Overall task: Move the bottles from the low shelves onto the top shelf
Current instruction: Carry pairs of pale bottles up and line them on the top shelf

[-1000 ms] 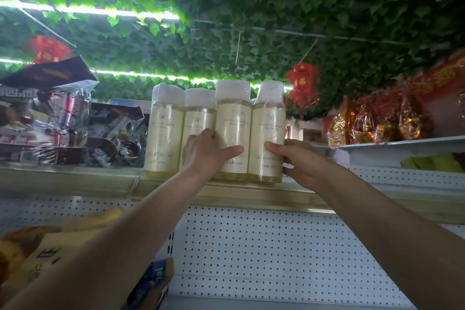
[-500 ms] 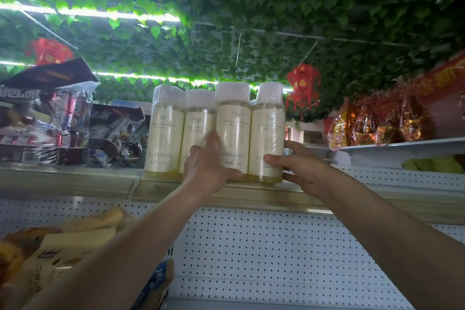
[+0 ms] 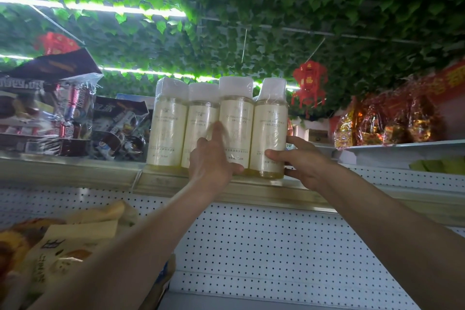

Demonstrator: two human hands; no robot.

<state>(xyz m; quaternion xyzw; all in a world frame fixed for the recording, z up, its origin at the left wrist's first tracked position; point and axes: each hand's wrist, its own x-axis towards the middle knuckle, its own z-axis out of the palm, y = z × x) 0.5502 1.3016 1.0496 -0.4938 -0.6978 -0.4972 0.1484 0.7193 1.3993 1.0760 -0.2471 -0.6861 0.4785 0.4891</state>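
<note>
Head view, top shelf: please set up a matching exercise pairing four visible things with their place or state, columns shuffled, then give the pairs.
Things:
1. rightmost bottle
2. leftmost bottle
3. red lantern
4. left hand

Places or states:
A. hangs among the ceiling leaves
B. stands untouched beside the wrapped snack boxes
C. gripped near its base by the right hand
D. in front of the two middle bottles, fingers blurred

Pairs: 1-C, 2-B, 3-A, 4-D
</note>
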